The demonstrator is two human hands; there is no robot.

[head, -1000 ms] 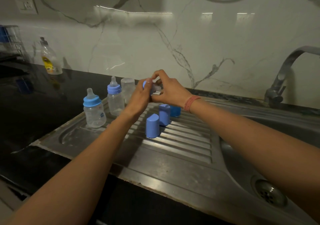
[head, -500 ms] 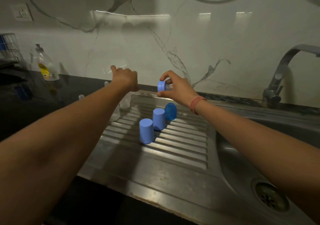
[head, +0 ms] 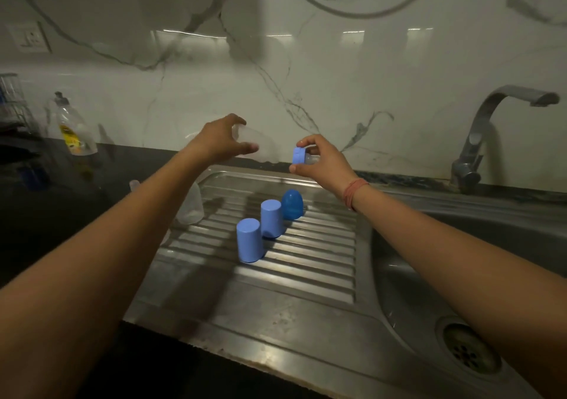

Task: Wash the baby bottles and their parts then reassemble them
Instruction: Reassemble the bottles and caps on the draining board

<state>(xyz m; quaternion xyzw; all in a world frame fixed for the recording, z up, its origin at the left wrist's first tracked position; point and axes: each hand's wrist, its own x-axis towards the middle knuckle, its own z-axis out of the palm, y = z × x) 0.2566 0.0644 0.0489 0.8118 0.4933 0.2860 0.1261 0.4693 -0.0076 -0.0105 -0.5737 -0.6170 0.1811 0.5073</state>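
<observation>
My left hand [head: 222,141] grips a clear bottle body [head: 260,150], held on its side in the air above the back of the steel drainboard [head: 306,276]. My right hand [head: 322,162] pinches a blue collar with its clear teat [head: 302,156], a short gap to the right of the bottle. Two light-blue caps [head: 249,244] [head: 271,218] and a darker blue domed cap [head: 292,204] stand on the drainboard ribs below. Another clear bottle [head: 191,205] shows partly behind my left forearm.
The sink basin with its drain [head: 471,349] lies at the right under a steel tap [head: 491,128]. A dish-soap bottle [head: 72,128] stands on the dark counter at the left, near a wire rack [head: 12,101]. A marble wall closes the back.
My hands parted. The left hand reached back left, took hold of a clear bottle body and lifted it toward the right hand, which kept the blue collar and teat.
</observation>
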